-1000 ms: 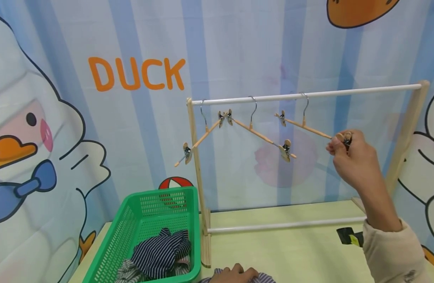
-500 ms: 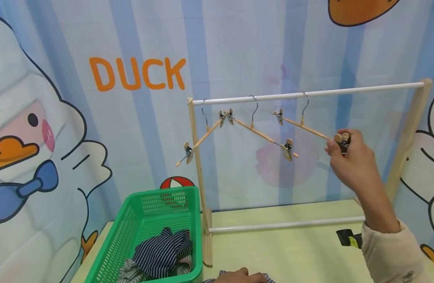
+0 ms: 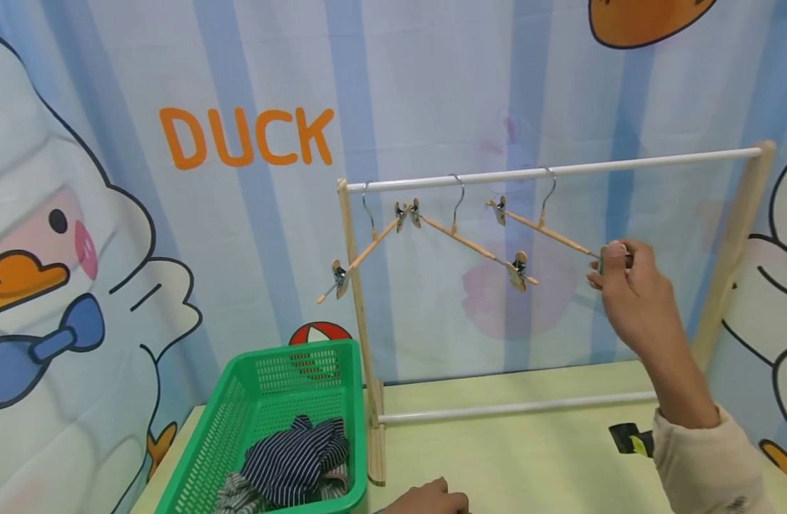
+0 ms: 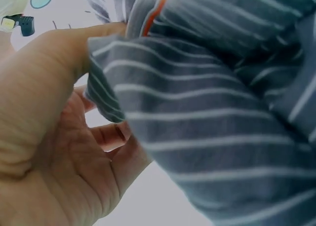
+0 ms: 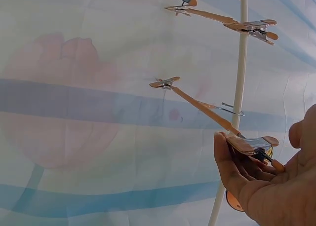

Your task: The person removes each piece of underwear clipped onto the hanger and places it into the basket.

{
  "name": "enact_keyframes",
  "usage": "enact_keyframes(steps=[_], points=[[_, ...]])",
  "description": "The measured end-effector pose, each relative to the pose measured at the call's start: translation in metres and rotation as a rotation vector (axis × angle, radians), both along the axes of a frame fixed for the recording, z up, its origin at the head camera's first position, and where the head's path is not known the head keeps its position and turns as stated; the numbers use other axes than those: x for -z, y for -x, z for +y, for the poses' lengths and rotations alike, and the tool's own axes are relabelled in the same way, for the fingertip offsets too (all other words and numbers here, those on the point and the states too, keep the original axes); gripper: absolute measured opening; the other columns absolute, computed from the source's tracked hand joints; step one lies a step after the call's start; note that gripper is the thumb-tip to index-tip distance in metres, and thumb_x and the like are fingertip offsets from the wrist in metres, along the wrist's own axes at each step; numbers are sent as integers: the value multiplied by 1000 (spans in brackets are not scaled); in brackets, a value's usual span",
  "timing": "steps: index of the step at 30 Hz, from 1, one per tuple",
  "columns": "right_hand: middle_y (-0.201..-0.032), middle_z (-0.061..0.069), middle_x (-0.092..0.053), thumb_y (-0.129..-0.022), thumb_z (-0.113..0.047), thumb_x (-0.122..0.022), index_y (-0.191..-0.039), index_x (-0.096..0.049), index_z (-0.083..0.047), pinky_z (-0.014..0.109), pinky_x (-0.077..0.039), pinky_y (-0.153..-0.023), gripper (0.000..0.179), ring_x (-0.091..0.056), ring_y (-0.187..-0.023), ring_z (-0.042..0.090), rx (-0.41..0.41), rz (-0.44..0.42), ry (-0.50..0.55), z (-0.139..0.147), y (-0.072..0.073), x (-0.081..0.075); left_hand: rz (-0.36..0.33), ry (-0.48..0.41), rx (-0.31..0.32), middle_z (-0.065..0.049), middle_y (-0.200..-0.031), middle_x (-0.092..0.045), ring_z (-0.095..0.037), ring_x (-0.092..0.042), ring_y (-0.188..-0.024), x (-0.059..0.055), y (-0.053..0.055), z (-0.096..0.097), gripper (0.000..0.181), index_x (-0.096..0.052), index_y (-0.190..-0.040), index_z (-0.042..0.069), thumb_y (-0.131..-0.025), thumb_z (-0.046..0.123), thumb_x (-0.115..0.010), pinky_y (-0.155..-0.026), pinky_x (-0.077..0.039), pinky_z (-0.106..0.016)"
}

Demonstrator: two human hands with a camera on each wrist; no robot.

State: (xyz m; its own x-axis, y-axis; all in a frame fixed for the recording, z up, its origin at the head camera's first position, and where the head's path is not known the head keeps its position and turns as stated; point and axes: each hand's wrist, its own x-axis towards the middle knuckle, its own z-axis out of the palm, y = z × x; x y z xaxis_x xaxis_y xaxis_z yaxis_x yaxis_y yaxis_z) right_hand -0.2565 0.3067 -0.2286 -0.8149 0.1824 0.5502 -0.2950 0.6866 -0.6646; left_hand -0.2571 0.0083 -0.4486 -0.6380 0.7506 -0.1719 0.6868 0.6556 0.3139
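Note:
A wooden clip hanger (image 3: 560, 236) hangs by its metal hook from the white rail. My right hand (image 3: 637, 289) is at the clip on its right end, the thumb in front and fingers behind. In the right wrist view, my fingers curl behind that hanger clip (image 5: 253, 144), with the thumb tip off to one side. At the bottom edge of the head view, my left hand (image 3: 428, 497) is partly cut off. The left wrist view shows it pinching a dark, white-striped garment (image 4: 197, 117) with an orange-red edge strip.
Two more clip hangers (image 3: 460, 241) hang left on the rack's white rail (image 3: 656, 164). A green basket (image 3: 357, 400) with striped clothes (image 3: 297, 457) stands left of the rack. A black-and-yellow object (image 3: 626, 437) lies on the table at right.
My right thumb has moved onto the clip, and the hanger has shifted slightly left. My left hand has sunk slightly, and the garment under it has dropped out of the head view.

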Motion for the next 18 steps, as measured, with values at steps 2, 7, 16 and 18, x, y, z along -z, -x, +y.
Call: enact_keyframes(steps=[2, 7, 16, 18], points=[[-139, 31, -51, -106, -52, -11, -150, -22, 3, 33, -48, -82, 72, -70, -102, 17, -6, 9, 21, 0, 0, 2, -29, 18, -18, 6, -87, -57, 1, -45, -71, 3, 5, -2, 24, -68, -114, 19, -97, 36, -63, -57, -43, -24], [-131, 29, -54, -107, -47, -10, -146, -29, 3, 12, -41, -78, 67, -48, -84, -22, -25, 57, 55, 1, 0, 8, -34, 3, -49, 5, -88, -57, 0, -45, -71, -6, 3, -3, 27, -68, -116, 17, -95, 35, -66, -58, -44, -22], [-128, 27, -58, -107, -48, -7, -150, -27, -1, 18, -46, -87, 67, -51, -82, -21, -17, 59, 148, 1, 0, 15, -36, -92, -122, 3, -85, -53, -2, -40, -66, -37, -20, -5, 27, -67, -114, 13, -95, 32, -67, -61, -42, -19], [-127, 27, -58, -106, -49, -6, -151, -26, -2, 21, -46, -87, 68, -52, -81, -21, -9, 46, 157, 3, -1, 16, -47, -104, -153, 3, -88, -54, -3, -41, -67, -43, -21, -6, 32, -66, -118, 14, -94, 35, -68, -63, -44, -21]])
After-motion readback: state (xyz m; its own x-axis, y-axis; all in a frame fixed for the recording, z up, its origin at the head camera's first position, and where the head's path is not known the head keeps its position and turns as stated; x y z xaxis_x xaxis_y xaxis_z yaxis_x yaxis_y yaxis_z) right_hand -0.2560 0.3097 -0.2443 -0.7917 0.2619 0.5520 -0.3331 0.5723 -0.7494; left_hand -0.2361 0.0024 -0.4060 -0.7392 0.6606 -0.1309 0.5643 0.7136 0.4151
